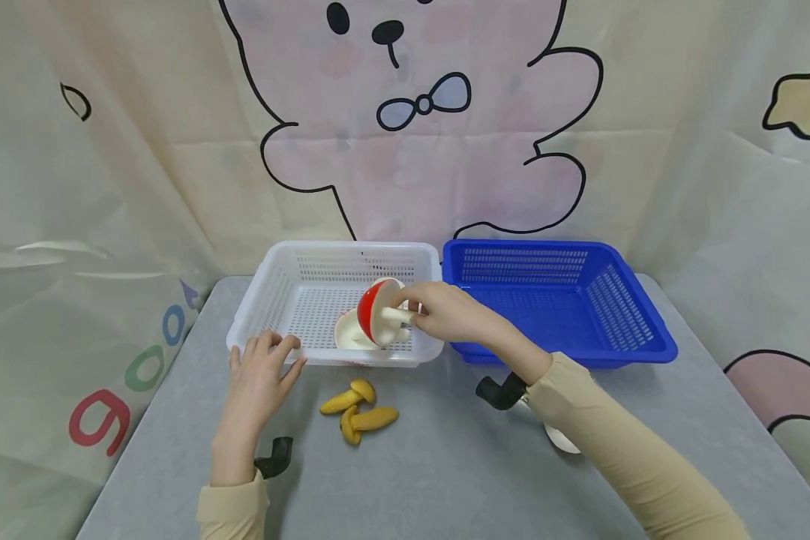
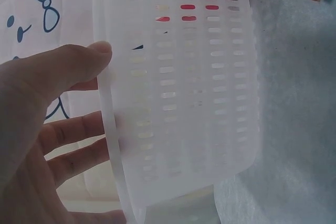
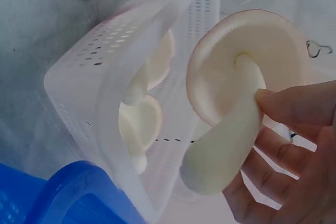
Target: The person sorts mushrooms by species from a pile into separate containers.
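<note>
My right hand (image 1: 448, 311) pinches the pale stem of a red-capped toy mushroom (image 1: 366, 311) above the right part of the white basket (image 1: 324, 358). In the right wrist view the thumb and fingers hold the stem of this mushroom (image 3: 226, 150), and its pale underside shows. More pale-stemmed mushrooms (image 3: 142, 121) lie inside the basket, partly hidden by its wall. My left hand (image 1: 259, 382) holds the basket's front left rim, with the thumb on the near side and the fingers behind it in the left wrist view.
A blue basket (image 1: 526, 352) stands right beside the white one. Two yellow toy mushrooms (image 1: 374, 418) lie on the grey table (image 1: 405, 495) in front of the white basket. A white rounded object (image 1: 563, 440) is partly hidden under the right sleeve. A printed curtain (image 1: 175, 187) hangs behind.
</note>
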A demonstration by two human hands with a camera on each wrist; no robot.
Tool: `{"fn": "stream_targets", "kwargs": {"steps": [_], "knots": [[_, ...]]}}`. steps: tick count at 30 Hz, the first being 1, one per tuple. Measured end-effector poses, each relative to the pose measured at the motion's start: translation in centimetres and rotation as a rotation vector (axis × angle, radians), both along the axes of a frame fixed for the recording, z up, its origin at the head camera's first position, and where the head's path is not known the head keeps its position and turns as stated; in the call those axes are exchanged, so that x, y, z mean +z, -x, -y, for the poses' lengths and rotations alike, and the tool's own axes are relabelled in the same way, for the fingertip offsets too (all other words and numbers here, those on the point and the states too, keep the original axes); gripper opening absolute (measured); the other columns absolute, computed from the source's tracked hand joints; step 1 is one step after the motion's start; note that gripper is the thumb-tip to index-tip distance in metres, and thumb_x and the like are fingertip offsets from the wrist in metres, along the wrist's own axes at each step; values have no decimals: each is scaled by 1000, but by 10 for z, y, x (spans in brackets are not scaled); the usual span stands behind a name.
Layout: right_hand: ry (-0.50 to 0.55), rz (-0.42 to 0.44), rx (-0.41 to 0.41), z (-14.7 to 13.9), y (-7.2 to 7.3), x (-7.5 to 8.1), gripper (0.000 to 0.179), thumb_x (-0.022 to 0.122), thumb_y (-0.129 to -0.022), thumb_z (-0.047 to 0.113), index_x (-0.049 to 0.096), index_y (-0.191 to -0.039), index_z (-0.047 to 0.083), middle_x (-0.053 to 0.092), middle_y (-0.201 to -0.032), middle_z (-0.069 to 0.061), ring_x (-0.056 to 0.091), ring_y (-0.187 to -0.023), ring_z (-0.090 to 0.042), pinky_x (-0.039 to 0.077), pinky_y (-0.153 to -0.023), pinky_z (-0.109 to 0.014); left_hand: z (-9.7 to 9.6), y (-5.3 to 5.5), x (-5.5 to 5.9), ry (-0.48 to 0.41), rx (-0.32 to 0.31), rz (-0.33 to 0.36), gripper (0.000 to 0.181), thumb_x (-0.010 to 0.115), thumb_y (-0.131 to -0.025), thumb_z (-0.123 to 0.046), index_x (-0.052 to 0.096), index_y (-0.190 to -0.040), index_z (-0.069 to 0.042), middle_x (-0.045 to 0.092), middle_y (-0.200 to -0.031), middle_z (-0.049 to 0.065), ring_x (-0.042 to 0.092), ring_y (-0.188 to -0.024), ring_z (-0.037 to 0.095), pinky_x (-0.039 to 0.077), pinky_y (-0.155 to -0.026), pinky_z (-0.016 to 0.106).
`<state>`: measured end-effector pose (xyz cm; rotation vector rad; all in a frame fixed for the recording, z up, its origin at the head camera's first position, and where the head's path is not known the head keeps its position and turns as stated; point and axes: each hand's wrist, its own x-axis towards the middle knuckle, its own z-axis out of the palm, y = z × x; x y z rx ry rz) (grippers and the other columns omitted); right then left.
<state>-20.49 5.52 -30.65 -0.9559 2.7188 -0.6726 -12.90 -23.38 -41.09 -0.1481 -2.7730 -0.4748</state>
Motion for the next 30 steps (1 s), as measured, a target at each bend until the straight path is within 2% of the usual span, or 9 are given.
{"fn": "stream_targets", "kwargs": {"steps": [8,12,16,22,26,30], "knots": [[17,49,-6,15,31,-5,30,58,-90,4,65,-117,13,65,-93,-9,56,-74,-19,46,-61,-23,-4,5,0,15,-15,37,18,70,-88,-25,61,-102,-17,55,-100,7,49,-107,35,22,-101,78],[12,58,-2,29,47,-10,31,56,-89,4,64,-118,12,65,-94,-11,55,-75,-19,45,-62,-23,-4,5,1,-6,7,46,19,71,-88,-25,61,-102,-17,55,-100,8,48,-108,35,20,-101,79],[2,31,-5,43,62,-16,33,56,-88,4,63,-119,10,66,-94,-12,55,-78,-20,45,-66,-26,-1,3,2,-7,17,39,19,71,-87,-25,61,-101,-16,55,-99,9,48,-108,36,20,-101,79],[19,-29,-32,60,76,-25,34,56,-86,4,64,-119,10,67,-95,-11,56,-82,-21,46,-72,-30,2,3,3,0,14,32,18,70,-88,-25,61,-100,-17,54,-98,7,48,-107,35,20,-101,79],[31,-24,-82,72,82,-33,34,57,-88,6,63,-122,11,66,-97,-9,56,-85,-20,46,-74,-32,2,3,3,7,12,29,18,70,-88,-25,61,-101,-16,55,-98,8,49,-107,35,21,-101,79],[56,1,-126,82,84,-40,40,56,-89,4,59,-128,11,65,-94,-7,55,-80,-18,45,-69,-28,2,3,4,10,15,31,18,71,-88,-25,62,-101,-16,55,-99,8,49,-107,35,22,-101,78]]}}
